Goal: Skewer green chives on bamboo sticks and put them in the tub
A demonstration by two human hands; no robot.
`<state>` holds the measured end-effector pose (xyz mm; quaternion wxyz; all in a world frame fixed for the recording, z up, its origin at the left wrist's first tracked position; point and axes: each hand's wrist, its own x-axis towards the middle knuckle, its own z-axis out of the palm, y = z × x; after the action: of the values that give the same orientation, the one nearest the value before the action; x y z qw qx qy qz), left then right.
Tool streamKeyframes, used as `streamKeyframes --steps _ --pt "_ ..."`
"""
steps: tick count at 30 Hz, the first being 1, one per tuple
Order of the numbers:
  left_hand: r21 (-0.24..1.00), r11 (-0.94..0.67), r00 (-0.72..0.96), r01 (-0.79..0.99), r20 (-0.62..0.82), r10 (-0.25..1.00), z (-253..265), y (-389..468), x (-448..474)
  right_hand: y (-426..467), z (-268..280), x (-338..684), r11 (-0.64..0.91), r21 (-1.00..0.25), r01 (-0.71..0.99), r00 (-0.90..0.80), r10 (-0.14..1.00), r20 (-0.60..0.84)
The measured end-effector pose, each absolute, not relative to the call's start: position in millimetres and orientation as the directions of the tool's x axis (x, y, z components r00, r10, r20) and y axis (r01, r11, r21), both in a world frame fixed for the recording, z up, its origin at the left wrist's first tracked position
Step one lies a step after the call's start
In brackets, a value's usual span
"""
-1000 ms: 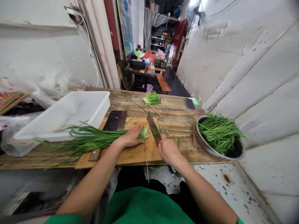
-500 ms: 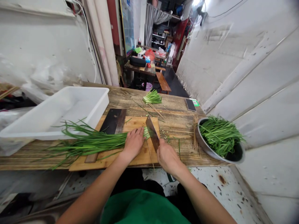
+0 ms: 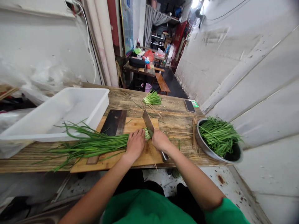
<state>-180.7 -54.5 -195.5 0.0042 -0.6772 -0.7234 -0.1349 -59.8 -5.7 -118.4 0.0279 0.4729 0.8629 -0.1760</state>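
My left hand (image 3: 135, 143) presses down on the bundle of garlic chives (image 3: 109, 141), its fingers closed over the stalks near their cut end. The long leaves trail off to the left across the wooden cutting board (image 3: 140, 158). In my right hand (image 3: 160, 140) is a cleaver (image 3: 148, 120), gripped where blade meets handle. Its blade stands just right of my left fingers, at the pale stalk ends, and the butt of its handle shows below my fist. A second, dark flat blade (image 3: 114, 122) lies on the board behind the chives.
A white plastic tub (image 3: 102, 104) stands at the left. Behind the board lie a small cut bunch of chives (image 3: 152, 98) and thin sticks (image 3: 157, 112). At the right are a phone (image 3: 189, 105), a bundle of sticks (image 3: 194, 133) and a metal basin (image 3: 205, 145) heaped with chives.
My right hand and the cleaver have shifted left and slightly up, closer to my left hand. The handle's butt now shows below the fist. My left hand stays on the chives.
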Motion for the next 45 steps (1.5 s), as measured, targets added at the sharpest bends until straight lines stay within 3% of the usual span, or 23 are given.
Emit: streamKeyframes --steps 5,9,11,15,19,22,28,35,41,45 --pt "0.153 0.047 -0.076 0.987 0.188 0.979 -177 -62 -176 2 -120 -52 0.421 -0.306 0.854 -0.459 0.887 -0.061" --pt "0.107 0.000 -0.001 0.994 0.010 1.000 -155 -52 -177 -5 -123 -15 0.361 -0.414 0.836 -0.364 0.928 0.074" --pt "0.061 0.046 -0.045 0.997 -0.024 0.999 -142 -49 -171 -11 -127 4 0.352 -0.466 0.812 -0.366 0.928 0.064" --pt "-0.029 0.159 -0.157 0.987 0.070 0.985 -129 -58 -147 -24 -143 33 0.308 -0.549 0.777 -0.335 0.941 0.054" --pt "-0.046 0.200 -0.205 0.979 -0.156 0.966 -141 -75 -128 -32 -166 53 0.257 -0.661 0.705 -0.313 0.949 0.035" --pt "-0.050 0.221 -0.227 0.974 -0.180 0.957 -153 -81 -126 -34 -181 64 0.216 -0.727 0.652 -0.312 0.950 0.002" --pt "-0.032 0.275 -0.274 0.961 0.028 0.961 -137 -96 -123 -37 -196 79 0.203 -0.768 0.608 -0.306 0.952 0.009" --pt "0.008 0.374 -0.353 0.927 0.352 0.867 -16 -126 -112 -38 -207 95 0.169 -0.808 0.565 -0.285 0.959 0.001" --pt "0.109 0.174 -0.201 0.979 0.695 0.690 69 -124 -75 -40 -215 110 0.150 -0.833 0.532 -0.238 0.971 0.024" --pt "0.219 -0.071 -0.137 0.973 0.798 0.586 84 -104 -44 -43 -207 127 0.170 -0.791 0.588 -0.152 0.983 0.099"
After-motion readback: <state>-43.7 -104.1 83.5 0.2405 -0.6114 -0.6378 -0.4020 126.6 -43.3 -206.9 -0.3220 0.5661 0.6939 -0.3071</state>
